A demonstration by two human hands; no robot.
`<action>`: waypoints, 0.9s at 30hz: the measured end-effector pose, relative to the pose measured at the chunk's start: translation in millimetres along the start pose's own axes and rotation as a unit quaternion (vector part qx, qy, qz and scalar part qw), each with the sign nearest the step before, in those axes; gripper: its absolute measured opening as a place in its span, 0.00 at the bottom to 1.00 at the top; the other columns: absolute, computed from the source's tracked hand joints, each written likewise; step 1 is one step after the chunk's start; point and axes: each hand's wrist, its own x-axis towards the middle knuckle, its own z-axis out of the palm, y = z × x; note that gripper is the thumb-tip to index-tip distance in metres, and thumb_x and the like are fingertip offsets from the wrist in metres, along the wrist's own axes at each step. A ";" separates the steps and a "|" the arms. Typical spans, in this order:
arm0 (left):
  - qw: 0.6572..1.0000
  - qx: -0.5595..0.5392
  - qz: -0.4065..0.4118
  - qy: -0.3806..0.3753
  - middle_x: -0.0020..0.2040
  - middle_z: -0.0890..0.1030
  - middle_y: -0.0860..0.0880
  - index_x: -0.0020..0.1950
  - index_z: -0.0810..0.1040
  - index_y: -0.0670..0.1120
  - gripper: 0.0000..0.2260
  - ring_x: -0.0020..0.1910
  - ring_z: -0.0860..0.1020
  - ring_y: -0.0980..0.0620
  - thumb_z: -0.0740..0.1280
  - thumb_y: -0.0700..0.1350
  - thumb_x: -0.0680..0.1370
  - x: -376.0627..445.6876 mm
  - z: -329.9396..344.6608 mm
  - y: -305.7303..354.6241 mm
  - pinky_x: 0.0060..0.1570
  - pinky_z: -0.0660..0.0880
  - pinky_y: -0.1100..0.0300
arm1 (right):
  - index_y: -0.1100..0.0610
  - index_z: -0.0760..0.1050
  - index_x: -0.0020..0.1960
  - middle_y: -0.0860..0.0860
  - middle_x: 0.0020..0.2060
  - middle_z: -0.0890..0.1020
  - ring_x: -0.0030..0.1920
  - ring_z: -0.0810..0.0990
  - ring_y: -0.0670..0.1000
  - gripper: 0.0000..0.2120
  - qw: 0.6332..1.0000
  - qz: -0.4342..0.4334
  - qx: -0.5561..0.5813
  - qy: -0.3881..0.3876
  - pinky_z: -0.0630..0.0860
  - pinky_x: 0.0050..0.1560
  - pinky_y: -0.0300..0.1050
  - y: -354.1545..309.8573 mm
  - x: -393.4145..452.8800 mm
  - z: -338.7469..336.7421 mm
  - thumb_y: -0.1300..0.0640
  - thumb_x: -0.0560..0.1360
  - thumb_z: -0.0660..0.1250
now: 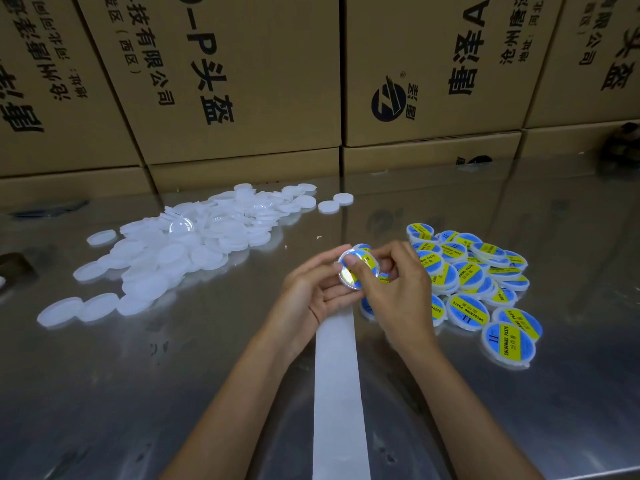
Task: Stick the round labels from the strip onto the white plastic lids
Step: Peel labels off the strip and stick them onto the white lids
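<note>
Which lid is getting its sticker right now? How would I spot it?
Start at the shiny metal table and follow the long white strip up to the two hands. The lid is the one pinched between the left hand and right hand. Unlike the labelled lids lying piled to its right, it is off the table.

left hand [313,289]: bare, no glove, ring or watch | right hand [394,289]: bare likewise | forearms: bare, unsleeved to frame edge
</note>
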 end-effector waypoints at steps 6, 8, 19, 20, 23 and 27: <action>0.997 0.063 0.019 0.035 0.52 0.85 0.36 0.57 0.83 0.41 0.11 0.46 0.86 0.40 0.68 0.32 0.77 -0.8 1.7 -5.1 0.43 0.82 0.55 | 0.57 0.72 0.34 0.52 0.27 0.74 0.30 0.71 0.51 0.16 0.998 0.035 0.039 0.023 0.69 0.32 0.47 3.3 1.0 1.4 0.53 0.76 0.72; 0.995 0.071 0.030 0.067 0.50 0.85 0.37 0.57 0.81 0.39 0.10 0.45 0.86 0.42 0.71 0.34 0.76 -0.6 2.3 -5.5 0.41 0.83 0.55 | 0.54 0.74 0.35 0.49 0.28 0.76 0.30 0.72 0.48 0.14 0.999 0.022 0.045 0.010 0.69 0.33 0.43 2.1 -0.4 1.2 0.53 0.78 0.70; 0.987 0.062 0.064 0.136 0.46 0.85 0.39 0.46 0.78 0.42 0.07 0.41 0.86 0.43 0.72 0.44 0.78 0.9 -6.7 -2.9 0.36 0.83 0.53 | 0.46 0.74 0.46 0.45 0.23 0.66 0.25 0.65 0.45 0.08 0.992 -0.008 0.016 -0.122 0.61 0.29 0.34 0.3 -6.7 5.6 0.54 0.75 0.73; 0.989 0.057 0.062 0.124 0.47 0.85 0.38 0.48 0.78 0.41 0.06 0.42 0.86 0.43 0.71 0.43 0.78 0.9 -6.9 -2.7 0.37 0.83 0.53 | 0.47 0.75 0.46 0.46 0.23 0.66 0.25 0.64 0.45 0.05 0.993 -0.009 0.017 -0.117 0.62 0.30 0.36 1.3 -6.3 5.5 0.54 0.76 0.71; 0.995 0.052 0.049 0.066 0.53 0.85 0.37 0.60 0.78 0.39 0.10 0.47 0.85 0.42 0.69 0.38 0.79 0.9 -5.9 -3.5 0.43 0.83 0.54 | 0.52 0.77 0.46 0.48 0.23 0.70 0.26 0.65 0.45 0.04 0.997 0.000 0.017 -0.082 0.63 0.29 0.42 4.4 -4.5 2.9 0.55 0.80 0.66; 0.998 0.057 0.026 -0.014 0.57 0.84 0.41 0.66 0.78 0.43 0.18 0.54 0.84 0.44 0.68 0.30 0.77 1.6 -6.4 -2.7 0.49 0.82 0.56 | 0.55 0.78 0.48 0.47 0.32 0.80 0.33 0.77 0.48 0.06 0.997 0.023 0.034 -0.059 0.72 0.34 0.44 3.0 -2.9 0.5 0.58 0.81 0.63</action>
